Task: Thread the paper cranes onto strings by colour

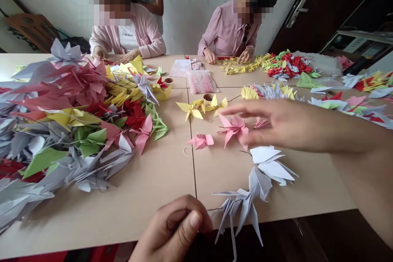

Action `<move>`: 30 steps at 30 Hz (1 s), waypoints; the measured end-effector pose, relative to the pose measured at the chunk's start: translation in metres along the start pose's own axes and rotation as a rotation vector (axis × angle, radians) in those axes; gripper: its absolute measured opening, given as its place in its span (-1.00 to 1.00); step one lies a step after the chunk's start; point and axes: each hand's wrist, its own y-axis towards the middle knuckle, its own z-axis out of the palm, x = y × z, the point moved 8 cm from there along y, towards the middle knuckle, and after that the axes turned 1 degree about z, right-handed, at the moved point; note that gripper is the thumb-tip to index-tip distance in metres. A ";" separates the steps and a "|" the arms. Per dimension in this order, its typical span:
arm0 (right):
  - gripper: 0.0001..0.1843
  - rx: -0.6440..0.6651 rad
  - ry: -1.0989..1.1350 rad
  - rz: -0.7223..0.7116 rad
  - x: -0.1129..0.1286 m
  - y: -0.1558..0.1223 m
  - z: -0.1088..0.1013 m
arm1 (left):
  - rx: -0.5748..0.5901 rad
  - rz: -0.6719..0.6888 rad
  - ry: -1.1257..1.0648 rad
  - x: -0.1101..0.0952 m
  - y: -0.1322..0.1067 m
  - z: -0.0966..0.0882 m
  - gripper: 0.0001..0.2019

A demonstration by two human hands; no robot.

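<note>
Beige table [159, 188], big paper-crane heap [70, 127] at left, loose cranes mid, clear packet [202, 81] nr far edge

Large heap of folded paper cranes [70, 123], mixed colours, on left of table [153, 188]. Clear plastic bag [201, 81] mid-table, tape roll [208, 97] just beside. Two seated people in pink, hands [245, 55] on far edge. Dark door [319, 4] at right.

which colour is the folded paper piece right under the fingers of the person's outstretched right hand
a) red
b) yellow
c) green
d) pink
d: the right hand hovers with fingers spread over a pink folded paper piece on the table, with white ones just below it.
</note>
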 end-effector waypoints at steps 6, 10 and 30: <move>-0.19 0.098 -0.264 0.261 -0.117 -0.092 0.038 | -0.205 -0.038 -0.110 0.018 0.025 -0.035 -0.69; -0.35 0.037 -0.228 0.335 -0.146 -0.104 0.074 | -0.247 -0.032 -0.227 0.021 0.052 -0.050 -0.70; -0.23 -0.051 0.004 0.306 -0.142 -0.063 0.078 | -0.502 -0.067 0.088 0.022 0.044 -0.124 -0.71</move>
